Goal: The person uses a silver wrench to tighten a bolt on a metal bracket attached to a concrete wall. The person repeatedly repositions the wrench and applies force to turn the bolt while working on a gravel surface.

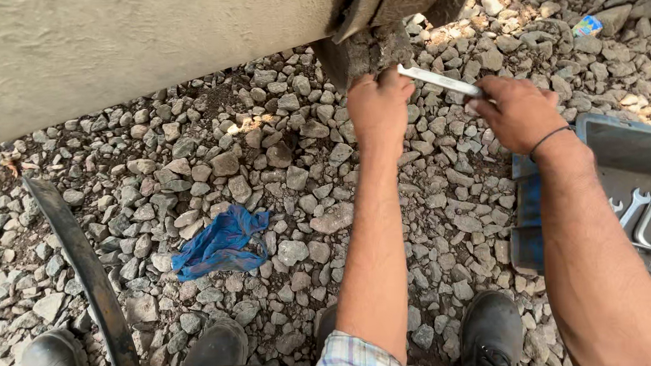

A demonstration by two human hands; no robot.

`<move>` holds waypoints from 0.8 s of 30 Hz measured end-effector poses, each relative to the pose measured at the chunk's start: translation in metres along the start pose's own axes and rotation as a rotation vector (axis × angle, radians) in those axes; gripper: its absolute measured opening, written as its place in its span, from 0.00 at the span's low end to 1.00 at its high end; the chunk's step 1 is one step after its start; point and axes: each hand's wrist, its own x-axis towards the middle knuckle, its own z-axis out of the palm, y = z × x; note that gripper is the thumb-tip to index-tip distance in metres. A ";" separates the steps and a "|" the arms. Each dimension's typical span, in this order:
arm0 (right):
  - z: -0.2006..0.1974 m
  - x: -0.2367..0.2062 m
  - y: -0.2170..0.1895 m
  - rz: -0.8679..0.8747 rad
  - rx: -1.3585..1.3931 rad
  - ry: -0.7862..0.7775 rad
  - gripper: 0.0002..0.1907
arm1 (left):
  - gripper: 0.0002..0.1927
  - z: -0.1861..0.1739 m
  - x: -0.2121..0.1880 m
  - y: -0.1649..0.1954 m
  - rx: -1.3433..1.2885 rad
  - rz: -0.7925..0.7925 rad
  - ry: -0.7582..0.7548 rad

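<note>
Two hands at work on a dirty metal fitting (367, 51) that hangs under a big dusty body (133, 44), over grey stones (280, 170).

Progress, judged from this view: mid-job. The wrench (439, 80) is set at the fitting, its open head up against the caked metal. The fastener itself is hidden behind the left hand and the grime, so I cannot tell whether it is loose or tight. The fitting is in place, not off. Nothing removed lies on the stones near it.

Left hand (377, 106): pressed against the lower edge of the fitting, fingers curled in tight, knuckles toward the camera. It touches the wrench head end. Whether it grips a nut or only steadies the part, I cannot tell.

Right hand (519, 113): closed round the wrench handle, fingers wrapped narrow, thumb along the shaft. A dark band sits on the wrist. The wrench lies nearly level, tilted slightly down toward this hand.

Around:
- Grey tray (624, 149) just beside the right forearm, more wrenches (642, 211) lying in it.
- Blue rag (221, 244) crumpled on the stones, well apart from both hands.
- Dark curved strip (85, 266) on the left.
- Black boots (489, 334) at the bottom edge.
</note>
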 end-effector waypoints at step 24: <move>0.008 -0.027 -0.056 0.078 -0.046 0.441 0.19 | 0.14 0.045 -0.060 0.006 -0.366 0.124 -0.409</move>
